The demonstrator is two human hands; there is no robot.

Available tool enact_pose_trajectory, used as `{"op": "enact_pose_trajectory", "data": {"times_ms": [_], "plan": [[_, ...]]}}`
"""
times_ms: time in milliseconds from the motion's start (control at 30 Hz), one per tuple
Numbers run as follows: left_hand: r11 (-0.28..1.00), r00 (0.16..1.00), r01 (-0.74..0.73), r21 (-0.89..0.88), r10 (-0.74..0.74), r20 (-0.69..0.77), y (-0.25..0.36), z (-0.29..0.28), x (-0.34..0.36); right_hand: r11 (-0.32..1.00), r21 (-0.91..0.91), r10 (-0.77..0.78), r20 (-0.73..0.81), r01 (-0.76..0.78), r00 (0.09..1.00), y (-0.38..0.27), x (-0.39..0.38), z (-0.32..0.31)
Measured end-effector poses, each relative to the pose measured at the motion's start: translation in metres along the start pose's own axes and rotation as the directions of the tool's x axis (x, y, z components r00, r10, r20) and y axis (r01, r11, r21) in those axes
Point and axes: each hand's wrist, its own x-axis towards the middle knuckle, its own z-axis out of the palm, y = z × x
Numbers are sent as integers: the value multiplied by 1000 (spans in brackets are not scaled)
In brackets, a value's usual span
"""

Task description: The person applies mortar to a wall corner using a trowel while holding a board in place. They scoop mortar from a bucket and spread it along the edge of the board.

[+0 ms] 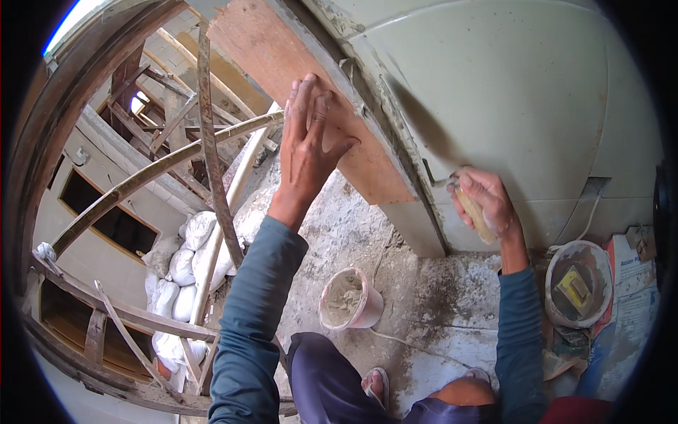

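My left hand (311, 145) lies with fingers spread against a plywood board (254, 42) fixed along the edge of the wall opening. My right hand (487, 198) grips the wooden handle of a trowel (481, 225); its bent metal shank (436, 181) reaches toward a narrow mortar-smeared edge (395, 134) beside the board. The trowel's blade is hard to make out against the pale tiled wall (522, 92). Below my hands, a pink bucket (367, 307) of grey mortar stands on the dirty floor.
Bamboo poles and timber scaffolding (207, 127) fill the left, with white sacks (185, 300) beneath. A bucket (577, 311) holding a yellow tool (572, 286) stands at the right by a paper bag (632, 290). A cord (417, 347) crosses the floor near my sandalled feet.
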Motion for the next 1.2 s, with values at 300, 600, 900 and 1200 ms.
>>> {"op": "enact_pose_trajectory", "data": {"times_ms": [300, 600, 900, 1200], "plan": [[998, 1000, -23, 59, 24, -8, -3, -8, 3, 1000, 10, 2, 155, -3, 988, 14, 2, 3], [999, 999, 6, 40, -5, -34, -8, -27, 44, 985, -138, -98, 68, 106, 993, -44, 37, 20], [969, 999, 2, 246, -12, 39, 1, -44, 51, 985, -89, -152, -10, 151, 988, -63, 37, 32], [985, 987, -26, 170, -2, 163, -19, -57, 56, 965, -215, -119, 141, 147, 983, -69, 31, 47]]}}
